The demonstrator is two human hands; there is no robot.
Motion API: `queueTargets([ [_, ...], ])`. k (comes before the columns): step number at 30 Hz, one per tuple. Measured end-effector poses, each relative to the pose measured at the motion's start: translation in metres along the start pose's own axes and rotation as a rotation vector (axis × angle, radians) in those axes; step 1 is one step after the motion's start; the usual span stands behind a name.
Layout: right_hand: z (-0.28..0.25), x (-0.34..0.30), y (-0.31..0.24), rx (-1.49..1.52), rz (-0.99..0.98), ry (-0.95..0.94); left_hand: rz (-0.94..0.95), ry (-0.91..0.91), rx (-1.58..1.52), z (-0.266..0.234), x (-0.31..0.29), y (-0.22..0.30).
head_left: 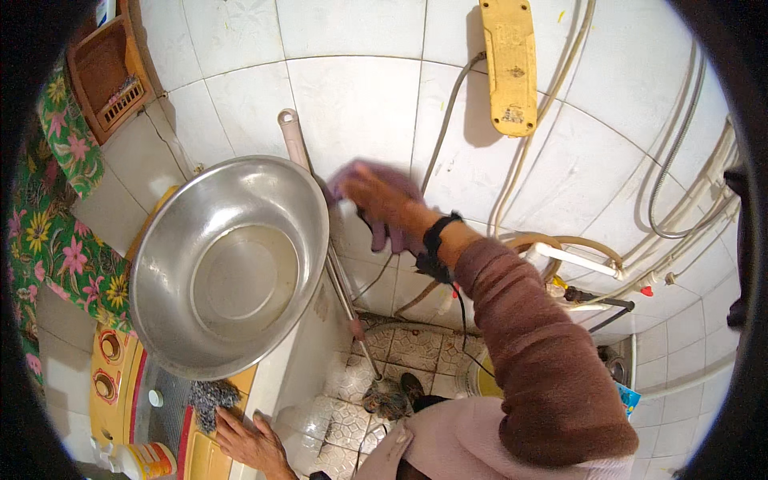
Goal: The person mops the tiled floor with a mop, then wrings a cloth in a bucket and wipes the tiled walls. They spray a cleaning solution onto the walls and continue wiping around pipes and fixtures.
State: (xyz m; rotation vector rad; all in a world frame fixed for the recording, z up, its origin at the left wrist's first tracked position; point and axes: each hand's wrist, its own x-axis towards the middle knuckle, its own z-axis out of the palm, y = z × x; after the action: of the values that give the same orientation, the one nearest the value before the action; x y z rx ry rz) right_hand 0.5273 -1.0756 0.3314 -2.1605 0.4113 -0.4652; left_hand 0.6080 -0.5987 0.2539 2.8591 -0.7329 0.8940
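Note:
My right hand [374, 194] is raised in front of the tiled wall, to the right of a large steel basin [160, 320]. It grips a purple cloth-like thing [404, 182], blurred by motion, with finger-like ends hanging below the hand. Shallow, cloudy-looking water seems to lie in the bottom of the basin. At the lower left my left hand [254, 446] rests with fingers spread on the yellow edge of a washing machine [212, 458]. Its fingertips are beside a dark grey, shaggy scrubbing pad or cloth [212, 404]; whether they touch it I cannot tell.
A mop [340, 280] leans on the wall beside the basin, its head on the patterned floor. White bottles [144, 461] stand near the machine's knobs [108, 346]. A flowered green cloth [72, 248] hangs at left. Pipes and hoses [592, 260] line the right wall.

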Motion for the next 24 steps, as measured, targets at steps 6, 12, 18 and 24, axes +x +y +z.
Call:
queueTargets([
  [6,0.050,-0.013,0.030,0.219,0.411,-0.043,-0.006,-0.024,-0.016,-0.001,-0.002,0.000],
  [12,0.013,0.012,0.005,-0.188,-0.197,-0.035,-0.004,0.061,-0.095,-0.004,0.003,0.005],
  [18,-0.080,-0.007,-0.035,-1.576,-0.715,0.103,-0.078,0.055,-0.260,-0.007,0.001,0.004],
  [24,-0.097,-0.057,-0.018,-1.645,-0.461,-0.206,-0.046,0.240,-0.645,-0.037,-0.007,-0.032],
])
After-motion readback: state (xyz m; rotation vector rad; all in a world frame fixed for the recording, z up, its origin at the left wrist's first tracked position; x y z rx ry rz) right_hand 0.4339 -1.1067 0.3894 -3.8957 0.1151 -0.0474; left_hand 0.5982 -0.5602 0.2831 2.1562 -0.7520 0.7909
